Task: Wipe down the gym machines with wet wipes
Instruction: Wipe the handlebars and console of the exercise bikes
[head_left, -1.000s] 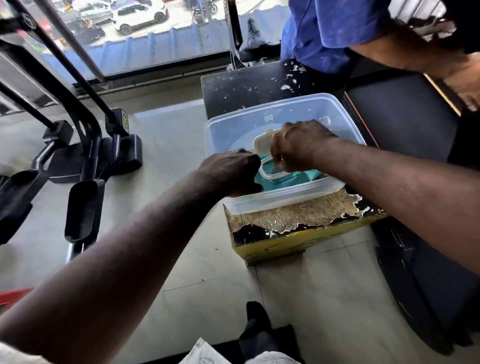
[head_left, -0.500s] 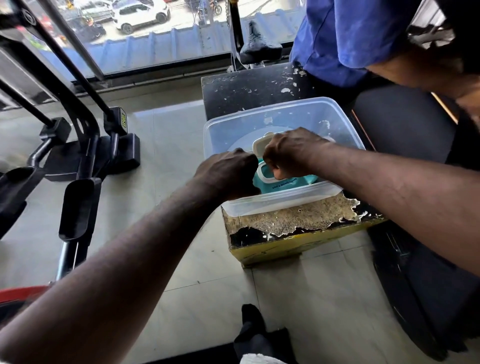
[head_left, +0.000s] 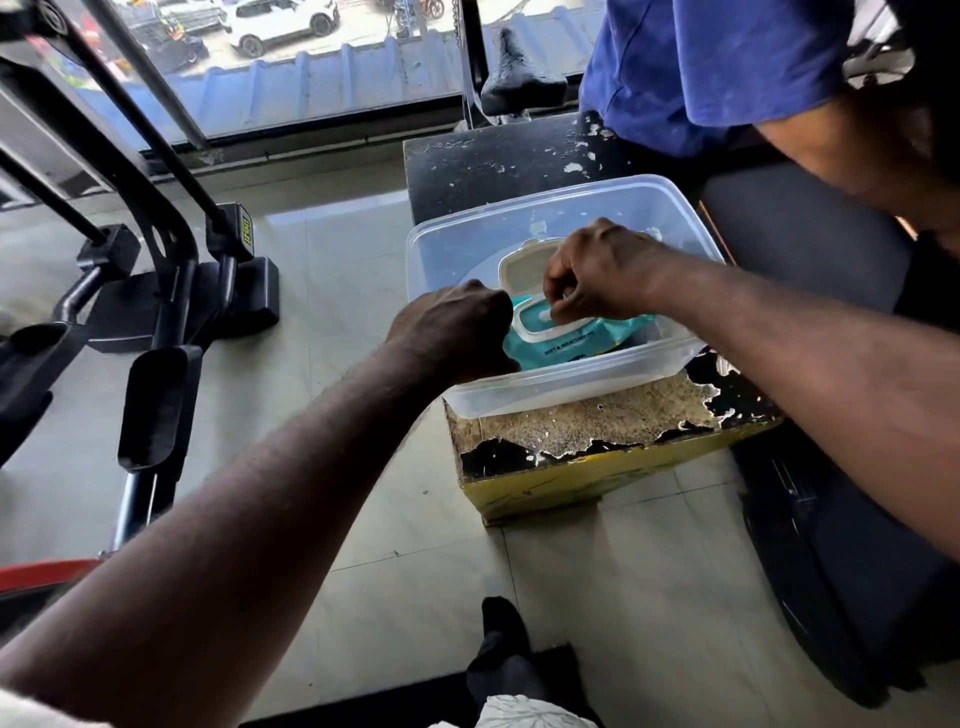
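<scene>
A black gym machine (head_left: 156, 291) with foot pedals is seen on the tiled floor at the left, below a window. A second person in a blue shirt (head_left: 701, 67) is partly seen at the top right. A worn box (head_left: 587, 431), with a peeling black top and a yellow side, is set between them. A clear plastic tub (head_left: 571, 202) is placed on that box. A teal pack of wet wipes (head_left: 571, 345) is laid inside the tub, towards its near wall. The left hand (head_left: 452, 332) is held at the tub's near left corner, against the pack's left end; its fingers are curled under and hidden, so what they grip cannot be told. The right hand (head_left: 602, 275) is lowered over the pack's opening, fingers bent. The pack's beige lid (head_left: 524, 267) is flipped up. A white wet wipe (head_left: 545, 316) is pinched at the opening by the right fingertips.
</scene>
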